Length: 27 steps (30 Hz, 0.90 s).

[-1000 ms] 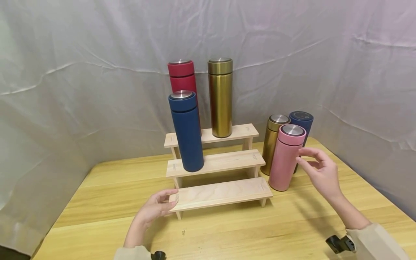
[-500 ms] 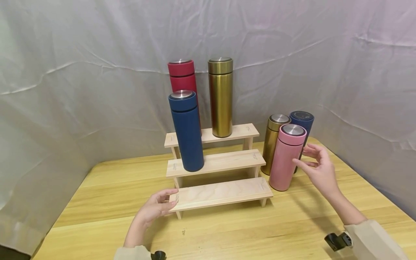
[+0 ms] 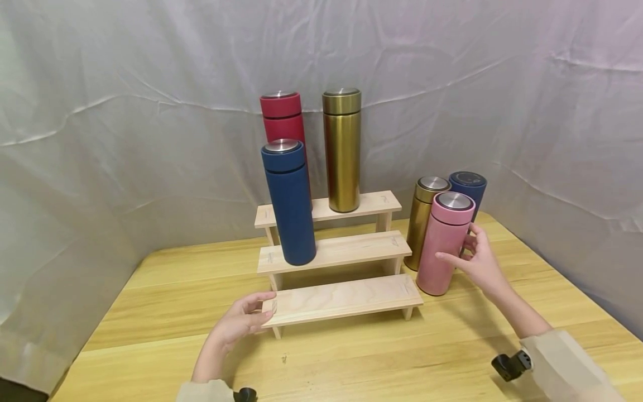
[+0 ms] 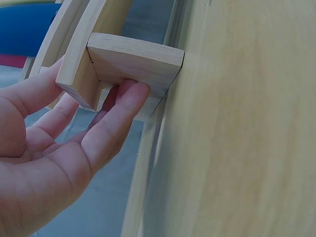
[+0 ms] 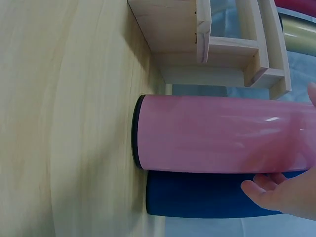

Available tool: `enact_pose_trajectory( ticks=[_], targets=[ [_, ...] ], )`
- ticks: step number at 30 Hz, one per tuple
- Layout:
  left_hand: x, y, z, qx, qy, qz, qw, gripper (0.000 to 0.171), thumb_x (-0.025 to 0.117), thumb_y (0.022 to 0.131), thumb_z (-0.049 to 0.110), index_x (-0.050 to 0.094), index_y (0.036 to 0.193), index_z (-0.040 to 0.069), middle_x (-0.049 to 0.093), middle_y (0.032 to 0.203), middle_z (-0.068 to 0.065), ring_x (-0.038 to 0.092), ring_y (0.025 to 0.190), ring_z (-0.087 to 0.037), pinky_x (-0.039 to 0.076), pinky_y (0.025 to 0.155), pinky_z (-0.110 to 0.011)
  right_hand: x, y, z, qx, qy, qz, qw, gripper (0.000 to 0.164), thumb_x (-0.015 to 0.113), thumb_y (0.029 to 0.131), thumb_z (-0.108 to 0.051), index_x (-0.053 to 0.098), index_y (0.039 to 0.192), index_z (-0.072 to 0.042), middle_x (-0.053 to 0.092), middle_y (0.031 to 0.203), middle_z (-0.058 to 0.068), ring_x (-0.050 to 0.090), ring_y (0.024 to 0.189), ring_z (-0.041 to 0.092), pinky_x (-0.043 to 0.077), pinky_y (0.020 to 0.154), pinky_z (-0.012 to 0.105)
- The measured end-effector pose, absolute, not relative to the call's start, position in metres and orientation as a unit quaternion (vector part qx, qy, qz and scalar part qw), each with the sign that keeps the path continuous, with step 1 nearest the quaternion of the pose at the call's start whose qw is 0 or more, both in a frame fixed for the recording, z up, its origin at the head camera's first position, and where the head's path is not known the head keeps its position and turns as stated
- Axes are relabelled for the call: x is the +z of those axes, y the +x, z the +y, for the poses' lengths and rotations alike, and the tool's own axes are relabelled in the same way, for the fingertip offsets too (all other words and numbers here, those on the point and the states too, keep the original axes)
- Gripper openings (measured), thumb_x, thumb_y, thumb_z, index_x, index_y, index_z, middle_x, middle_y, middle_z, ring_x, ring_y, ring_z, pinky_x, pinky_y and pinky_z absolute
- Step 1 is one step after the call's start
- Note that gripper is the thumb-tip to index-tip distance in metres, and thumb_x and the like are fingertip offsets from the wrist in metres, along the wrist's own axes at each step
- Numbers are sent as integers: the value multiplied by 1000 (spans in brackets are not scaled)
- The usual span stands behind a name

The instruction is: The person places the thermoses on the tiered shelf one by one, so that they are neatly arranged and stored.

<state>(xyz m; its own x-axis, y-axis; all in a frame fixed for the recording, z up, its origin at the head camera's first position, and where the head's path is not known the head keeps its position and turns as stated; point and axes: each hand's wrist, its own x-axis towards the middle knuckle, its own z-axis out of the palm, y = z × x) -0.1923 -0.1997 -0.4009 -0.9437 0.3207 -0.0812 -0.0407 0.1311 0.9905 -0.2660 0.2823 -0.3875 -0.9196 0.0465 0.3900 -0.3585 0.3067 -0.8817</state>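
At its left end, the lowest step of a three-step wooden display stand (image 3: 346,298) is held by my left hand (image 3: 243,315). In the left wrist view, fingertips (image 4: 136,91) of that hand lie along the leg under the board. My right hand (image 3: 477,259) is spread about a pink thermos bottle (image 3: 444,245) standing on the table. Its thumb is before the bottle and its fingers reach behind, beside a dark blue bottle (image 5: 207,195). A gold bottle (image 3: 417,229) stands just left of the pink one, partly hidden.
A taller blue bottle (image 3: 288,206) stands on the middle step. On the top step are a red bottle (image 3: 281,114), partly hidden behind the blue, and a tall gold bottle (image 3: 343,156). Grey cloth (image 3: 201,151) hangs behind the wooden table (image 3: 166,312).
My right hand has moved left and in around the pink bottle, its fingers slipping behind it. The left hand and the bottles have stayed put.
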Motion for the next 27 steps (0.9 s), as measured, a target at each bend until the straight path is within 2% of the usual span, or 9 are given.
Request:
enact_pose_trajectory(
  ticks=[3,6,7,10,14,16,21,22,27],
  targets=[
    [-401,-192,-200,654,94,738,139,52,61,84,12,39,128,-7,36,127,-26,46,101,-24,44,84,-44,-365,-249,265,569,94,-803,150,90,71,76,-15,8,139,-5,30,128,30,36,113,36,34,94,47],
    [-402,-192,-200,654,92,737,141,52,61,84,12,39,128,-7,36,127,-26,47,100,-24,44,84,-44,-353,-240,255,566,82,-809,135,90,70,78,-12,5,138,1,26,130,32,31,117,41,29,96,50],
    [-402,-192,-200,655,91,737,141,52,61,84,12,39,128,-7,36,128,-26,47,100,-24,44,84,-44,-350,-239,253,554,80,-819,123,91,69,79,-14,2,137,3,23,132,34,28,118,44,25,96,56],
    [-403,-193,-200,654,92,737,142,52,61,84,12,40,128,-6,34,129,-27,46,102,-25,44,84,-44,-350,-240,252,539,72,-830,121,86,68,79,-11,6,135,7,26,131,31,32,116,37,28,96,52],
    [-403,-193,-200,656,93,736,141,51,61,84,11,40,128,-6,33,130,-28,45,103,-26,44,84,-44,-354,-243,252,519,61,-842,133,78,67,80,-10,14,133,7,34,126,25,38,108,25,37,92,38],
    [-403,-193,-200,657,92,735,140,51,61,84,11,40,128,-7,33,130,-28,45,103,-26,44,84,-44,-353,-244,252,516,54,-844,139,78,68,79,-12,15,133,7,35,126,27,40,108,27,38,92,38],
    [-402,-192,-199,659,87,735,137,50,61,84,10,41,127,-6,29,132,-30,41,109,-31,44,84,-43,-353,-244,253,529,36,-834,152,85,72,76,-17,16,135,8,35,127,33,38,112,40,34,92,51],
    [-401,-192,-199,659,88,734,137,50,61,84,10,41,127,-6,27,133,-31,40,110,-32,44,84,-43,-355,-246,253,535,29,-829,161,84,74,74,-17,20,134,7,38,125,32,42,109,38,37,91,47],
    [-399,-191,-199,661,93,731,137,50,60,85,10,40,127,-7,25,133,-33,40,112,-33,45,84,-42,-354,-243,252,523,12,-833,181,82,76,71,-19,27,132,6,43,121,31,46,105,37,40,88,45]
  ],
)
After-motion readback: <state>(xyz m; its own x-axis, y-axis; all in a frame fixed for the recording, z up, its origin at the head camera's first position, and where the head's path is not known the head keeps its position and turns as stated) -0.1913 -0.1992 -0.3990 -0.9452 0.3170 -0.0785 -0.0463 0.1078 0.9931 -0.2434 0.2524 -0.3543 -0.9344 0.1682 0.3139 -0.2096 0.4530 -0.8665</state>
